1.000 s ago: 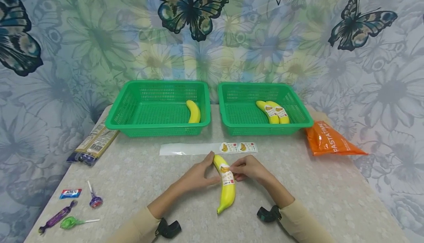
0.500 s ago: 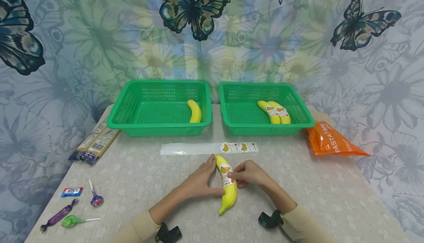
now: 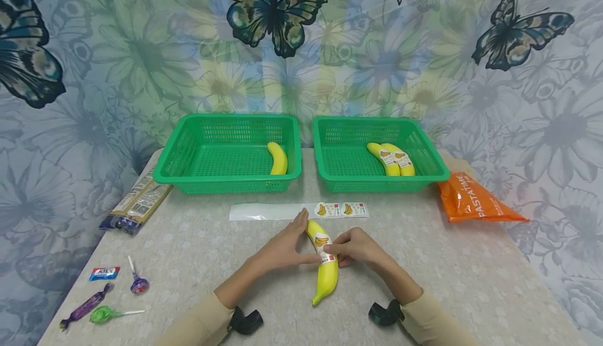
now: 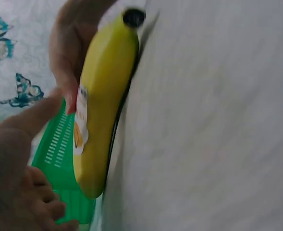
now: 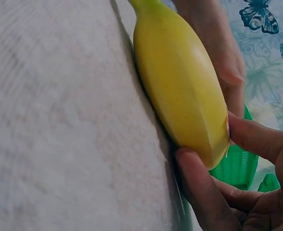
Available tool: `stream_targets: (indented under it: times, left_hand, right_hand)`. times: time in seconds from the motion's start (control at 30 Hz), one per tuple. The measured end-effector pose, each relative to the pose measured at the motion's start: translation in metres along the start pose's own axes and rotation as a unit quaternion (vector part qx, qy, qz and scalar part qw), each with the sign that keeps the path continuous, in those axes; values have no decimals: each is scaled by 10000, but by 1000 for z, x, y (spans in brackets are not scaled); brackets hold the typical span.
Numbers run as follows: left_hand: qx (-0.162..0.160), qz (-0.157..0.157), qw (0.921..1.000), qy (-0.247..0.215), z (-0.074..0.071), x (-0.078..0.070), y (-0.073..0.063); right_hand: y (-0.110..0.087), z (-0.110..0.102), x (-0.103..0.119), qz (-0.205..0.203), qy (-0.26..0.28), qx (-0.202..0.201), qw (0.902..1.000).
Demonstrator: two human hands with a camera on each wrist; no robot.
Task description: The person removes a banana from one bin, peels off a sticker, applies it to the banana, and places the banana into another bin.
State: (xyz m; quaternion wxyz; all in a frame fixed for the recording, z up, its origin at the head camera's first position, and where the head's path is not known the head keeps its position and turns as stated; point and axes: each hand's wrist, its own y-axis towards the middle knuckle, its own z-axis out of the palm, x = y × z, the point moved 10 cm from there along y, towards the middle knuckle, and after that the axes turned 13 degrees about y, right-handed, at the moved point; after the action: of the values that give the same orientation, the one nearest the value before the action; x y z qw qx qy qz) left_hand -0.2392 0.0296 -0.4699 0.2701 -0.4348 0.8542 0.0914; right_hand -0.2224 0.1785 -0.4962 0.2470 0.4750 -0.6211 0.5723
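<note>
A yellow banana [image 3: 326, 283] lies lengthwise on the table between both hands, with a white label [image 3: 323, 241] printed with bananas on its upper side. My right hand [image 3: 354, 246] pinches the banana's side, thumb on the label and fingers low on the far flank, as the right wrist view shows. My left hand [image 3: 282, 246] has its fingers stretched toward the banana's upper end and its thumb reaching to the label's edge. Just behind lies a backing strip [image 3: 268, 212] with two similar labels [image 3: 341, 210] at its right end.
At the back, the left green basket [image 3: 226, 182] holds one plain banana [image 3: 278, 158]; the right green basket [image 3: 377, 185] holds two labelled bananas [image 3: 393, 160]. Packets flank them: gold [image 3: 138, 204] left, orange [image 3: 476, 199] right. Wrapped sweets [image 3: 87, 307] and lollipops [image 3: 138, 284] lie front left.
My right thumb has moved from the label's edge onto its lower part. My left thumb went down along the banana, then back up beside the label. The banana stays about in place.
</note>
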Motion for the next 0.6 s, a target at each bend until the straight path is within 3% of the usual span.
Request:
stream_targets:
  times: [0.13, 0.37, 0.6]
  left_hand:
    - [-281, 54, 9996, 42, -21, -10, 21]
    - [-861, -19, 9963, -70, -56, -22, 73]
    - [-1056, -330, 9931, -379, -68, -22, 120]
  right_hand:
    - [-1, 0, 1, -136, 66, 140, 9998]
    - [-3, 2, 1, -140, 62, 159, 9998]
    - [-5, 2, 5, -280, -313, -64, 9991]
